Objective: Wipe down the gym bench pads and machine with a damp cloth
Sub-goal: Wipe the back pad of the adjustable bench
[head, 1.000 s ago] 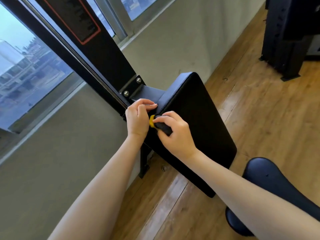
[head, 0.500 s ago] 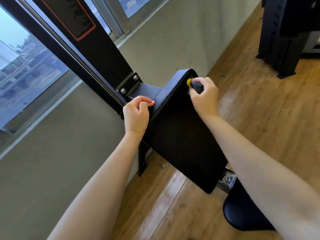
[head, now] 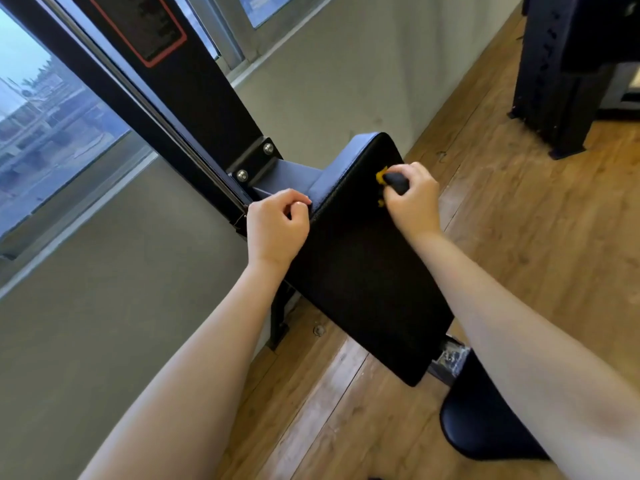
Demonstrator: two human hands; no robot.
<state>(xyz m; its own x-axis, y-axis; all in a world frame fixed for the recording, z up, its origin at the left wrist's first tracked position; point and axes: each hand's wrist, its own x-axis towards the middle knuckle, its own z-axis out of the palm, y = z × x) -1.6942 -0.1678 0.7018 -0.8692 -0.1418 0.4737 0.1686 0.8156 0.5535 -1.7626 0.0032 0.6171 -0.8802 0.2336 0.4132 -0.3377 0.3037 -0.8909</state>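
Since 0.5 s ago, my right hand [head: 412,199], fingers curled round the cloth [head: 389,180], slid toward 6 o'clock down the pad [head: 363,271]; my left hand [head: 275,230] pinches its 9 o'clock edge to steady it.

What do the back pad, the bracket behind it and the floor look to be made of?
Back pad: black padded upholstery, likely vinyl or faux leather; fine-grained face, soft sheen on the rounded edge.
Bracket: dark painted metal, apparently steel; matte coat, two bright bolt heads.
Floor: wood or wood-look planks; visible grain, knots and seams, low gloss. Real wood or laminate cannot be told.
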